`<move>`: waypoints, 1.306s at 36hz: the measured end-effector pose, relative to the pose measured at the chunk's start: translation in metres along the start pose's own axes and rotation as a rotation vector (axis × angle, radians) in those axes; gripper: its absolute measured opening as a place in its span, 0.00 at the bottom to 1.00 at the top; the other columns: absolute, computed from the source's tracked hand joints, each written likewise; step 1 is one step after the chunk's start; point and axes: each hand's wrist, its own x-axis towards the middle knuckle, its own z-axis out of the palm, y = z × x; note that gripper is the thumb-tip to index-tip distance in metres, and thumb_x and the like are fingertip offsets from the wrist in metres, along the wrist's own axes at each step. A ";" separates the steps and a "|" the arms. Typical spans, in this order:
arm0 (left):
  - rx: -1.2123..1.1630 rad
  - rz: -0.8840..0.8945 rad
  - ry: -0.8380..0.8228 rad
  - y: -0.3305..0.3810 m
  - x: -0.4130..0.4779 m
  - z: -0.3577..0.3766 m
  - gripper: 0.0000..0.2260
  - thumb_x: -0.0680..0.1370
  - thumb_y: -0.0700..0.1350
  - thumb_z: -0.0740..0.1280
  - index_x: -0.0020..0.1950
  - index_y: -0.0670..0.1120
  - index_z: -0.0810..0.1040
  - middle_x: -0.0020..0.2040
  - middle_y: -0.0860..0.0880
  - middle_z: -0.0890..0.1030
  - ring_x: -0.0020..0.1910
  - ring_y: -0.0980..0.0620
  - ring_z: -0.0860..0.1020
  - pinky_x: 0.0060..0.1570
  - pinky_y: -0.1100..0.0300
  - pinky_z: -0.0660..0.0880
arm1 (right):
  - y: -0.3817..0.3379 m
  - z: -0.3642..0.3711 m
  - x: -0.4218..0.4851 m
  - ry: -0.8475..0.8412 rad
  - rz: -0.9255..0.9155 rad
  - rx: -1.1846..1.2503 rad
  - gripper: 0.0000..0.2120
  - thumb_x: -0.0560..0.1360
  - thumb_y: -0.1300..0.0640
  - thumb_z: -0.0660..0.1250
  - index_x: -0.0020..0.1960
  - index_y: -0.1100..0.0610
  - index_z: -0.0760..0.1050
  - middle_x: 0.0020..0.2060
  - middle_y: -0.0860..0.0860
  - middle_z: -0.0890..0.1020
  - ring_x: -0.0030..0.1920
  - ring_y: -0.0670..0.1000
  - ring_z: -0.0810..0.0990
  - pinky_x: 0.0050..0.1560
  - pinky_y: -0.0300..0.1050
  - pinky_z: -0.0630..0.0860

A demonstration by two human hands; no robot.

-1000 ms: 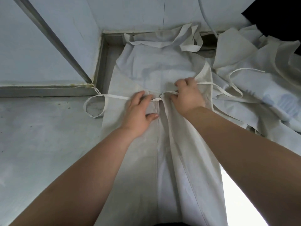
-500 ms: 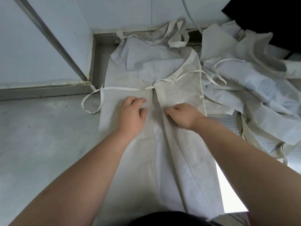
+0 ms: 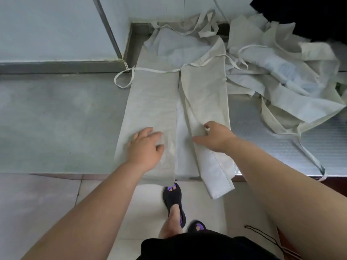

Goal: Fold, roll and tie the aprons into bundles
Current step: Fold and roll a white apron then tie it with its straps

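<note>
A pale cream apron (image 3: 155,102) lies lengthwise on the steel table (image 3: 56,117), both long sides folded in toward the middle. Its lower end hangs over the table's near edge. My left hand (image 3: 145,147) lies flat on the left flap, fingers relaxed. On the right flap, my right hand (image 3: 214,136) rests with thumb and fingers spread. A waist tie (image 3: 124,76) loops out at the apron's left, and the neck strap (image 3: 187,25) lies bunched at the far end.
A heap of loose aprons (image 3: 285,72) covers the table's right side, one tie (image 3: 315,164) dangling over the edge. A wall and a metal rail (image 3: 108,29) close off the back left. Below are the tiled floor and my sandalled feet (image 3: 174,203).
Both hands have slid from the waist ties down the folded flaps toward me, to the near end of the apron. The view has tilted down, showing the floor.
</note>
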 end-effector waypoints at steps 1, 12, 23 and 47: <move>0.026 -0.023 -0.029 -0.001 -0.008 0.002 0.21 0.78 0.53 0.62 0.72 0.59 0.66 0.76 0.53 0.58 0.73 0.47 0.56 0.69 0.53 0.56 | 0.005 0.004 -0.007 -0.007 0.016 -0.013 0.27 0.74 0.46 0.67 0.67 0.58 0.65 0.57 0.54 0.75 0.54 0.54 0.75 0.50 0.45 0.73; 0.143 0.003 -0.171 -0.009 -0.029 0.003 0.26 0.79 0.59 0.56 0.76 0.62 0.52 0.78 0.54 0.44 0.76 0.50 0.46 0.71 0.50 0.50 | -0.008 0.054 -0.045 0.010 -0.063 0.009 0.07 0.77 0.57 0.58 0.53 0.57 0.70 0.48 0.52 0.75 0.48 0.56 0.75 0.45 0.44 0.72; -0.116 0.093 0.058 -0.033 -0.023 0.003 0.17 0.78 0.46 0.63 0.67 0.54 0.74 0.73 0.51 0.66 0.70 0.47 0.64 0.69 0.55 0.60 | 0.006 0.072 -0.060 0.190 -0.044 0.096 0.19 0.78 0.61 0.55 0.67 0.55 0.70 0.59 0.53 0.77 0.56 0.55 0.76 0.52 0.42 0.72; 0.142 -0.006 -0.096 -0.040 0.046 0.002 0.35 0.76 0.68 0.49 0.77 0.55 0.40 0.77 0.46 0.34 0.75 0.45 0.33 0.71 0.43 0.33 | 0.002 0.046 0.030 0.274 -0.060 -0.378 0.30 0.74 0.34 0.56 0.73 0.42 0.54 0.72 0.52 0.55 0.70 0.56 0.58 0.73 0.56 0.46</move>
